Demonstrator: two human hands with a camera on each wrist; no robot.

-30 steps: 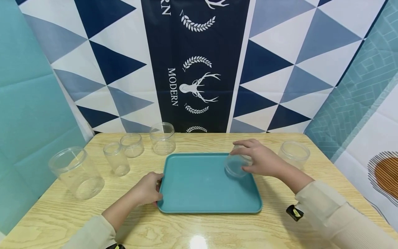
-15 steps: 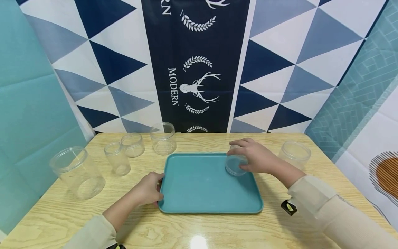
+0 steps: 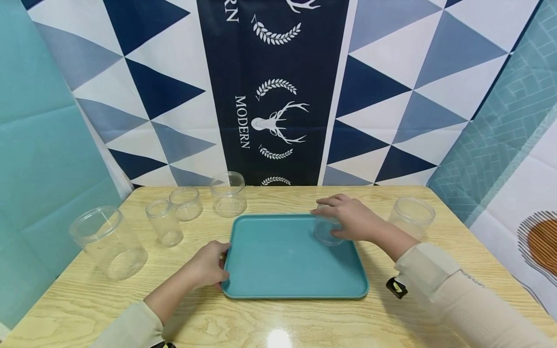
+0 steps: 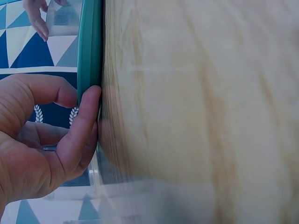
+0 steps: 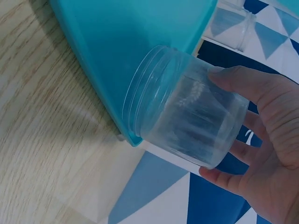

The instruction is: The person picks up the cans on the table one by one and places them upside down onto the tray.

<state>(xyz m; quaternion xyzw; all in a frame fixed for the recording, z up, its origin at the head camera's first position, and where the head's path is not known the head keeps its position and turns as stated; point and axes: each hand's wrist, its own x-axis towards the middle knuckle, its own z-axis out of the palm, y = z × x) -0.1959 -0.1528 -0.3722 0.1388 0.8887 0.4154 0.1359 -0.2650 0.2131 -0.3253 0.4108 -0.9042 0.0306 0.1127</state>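
Observation:
A clear plastic jar (image 5: 191, 112) is mouth-down at the far right corner of a teal tray (image 3: 283, 270), its threaded rim facing the tray. My right hand (image 3: 352, 217) grips this jar round its base end, with the thumb on one side and fingers on the other in the right wrist view. At the tray's left edge, my left hand (image 3: 209, 265) holds the rim between thumb and fingers. The left wrist view shows the fingertips (image 4: 93, 95) against the teal edge.
Left of the tray stand a large clear jar (image 3: 109, 246), a narrow jar (image 3: 165, 224) and a low jar (image 3: 187, 205). Another jar (image 3: 228, 195) is behind the tray's far left corner. One more jar (image 3: 411, 215) stands right, partly behind the right forearm. Patterned cloth (image 3: 274, 96) hangs behind the table.
My right hand and the jar have shifted a little to the left over the tray's far right corner. The left hand and the tray have stayed in place.

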